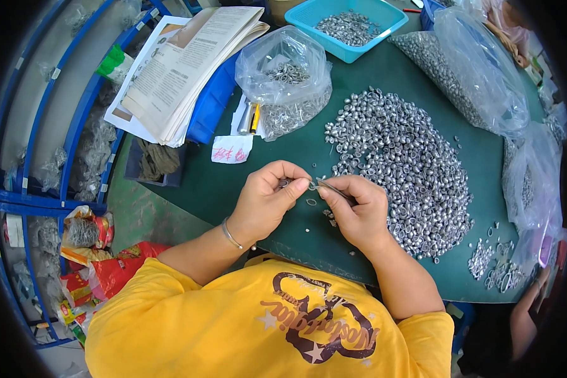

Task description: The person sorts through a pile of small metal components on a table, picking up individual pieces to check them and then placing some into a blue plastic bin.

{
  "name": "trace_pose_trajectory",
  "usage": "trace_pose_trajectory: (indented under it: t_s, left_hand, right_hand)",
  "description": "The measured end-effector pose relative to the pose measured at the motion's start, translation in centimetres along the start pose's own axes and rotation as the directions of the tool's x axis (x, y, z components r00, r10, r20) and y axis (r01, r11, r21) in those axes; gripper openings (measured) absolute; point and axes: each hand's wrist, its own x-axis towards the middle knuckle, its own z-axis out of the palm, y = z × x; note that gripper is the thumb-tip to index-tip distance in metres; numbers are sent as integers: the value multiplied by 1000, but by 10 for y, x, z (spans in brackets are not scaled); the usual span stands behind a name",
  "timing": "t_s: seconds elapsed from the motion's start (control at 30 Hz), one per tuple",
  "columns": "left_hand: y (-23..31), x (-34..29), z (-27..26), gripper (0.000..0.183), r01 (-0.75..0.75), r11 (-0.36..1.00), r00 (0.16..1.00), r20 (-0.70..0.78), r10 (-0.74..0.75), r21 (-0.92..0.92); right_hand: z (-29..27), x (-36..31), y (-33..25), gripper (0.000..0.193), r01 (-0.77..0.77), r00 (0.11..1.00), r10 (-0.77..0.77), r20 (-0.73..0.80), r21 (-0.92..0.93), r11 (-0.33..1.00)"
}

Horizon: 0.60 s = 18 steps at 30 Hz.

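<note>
Metal piece (pixel 313 186), small and ring-like, is at the fingertips of both hands, over the near part of the green tabletop (pixel 485 179). The left hand (pixel 264 196) has a narrow grip, thumb and forefinger pinching the piece. The right hand's (pixel 362 211) grip is narrow too, holding a slim grey thing (pixel 351 200) whose kind I cannot tell. A loose ring (pixel 311 202) lies just below the fingertips.

Right of the hands, a broad pile (pixel 409 170) of metal bits spreads close to the right wrist, leaving little room that way. Bare green lies between the pile and the bags (pixel 532 189) along the right edge, with small heaps (pixel 481 259) at the near right. To the far left, a clear bag (pixel 290 94), a paper note (pixel 232 150) and newspapers (pixel 189 79) crowd that edge; a light-blue basket (pixel 359 52) stands at the far side.
</note>
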Motion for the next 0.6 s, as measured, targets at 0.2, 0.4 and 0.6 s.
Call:
trace_pose_trajectory:
  t_s: [0.2,0.4,0.6]
  left_hand:
    - [-6,2,5,9,-62,997,998,-19,63,37]
    - [-4,2,8,7,-142,972,988,-37,152,188]
    - [0,5,12,8,-61,998,997,41,62,-11]
  right_hand:
    - [-1,-1,-2,8,-380,924,350,156,259,888]
    - [0,-2,-4,11,-301,950,260,172,296,906]
    - [-3,-1,-5,7,-92,993,77,84,194,977]
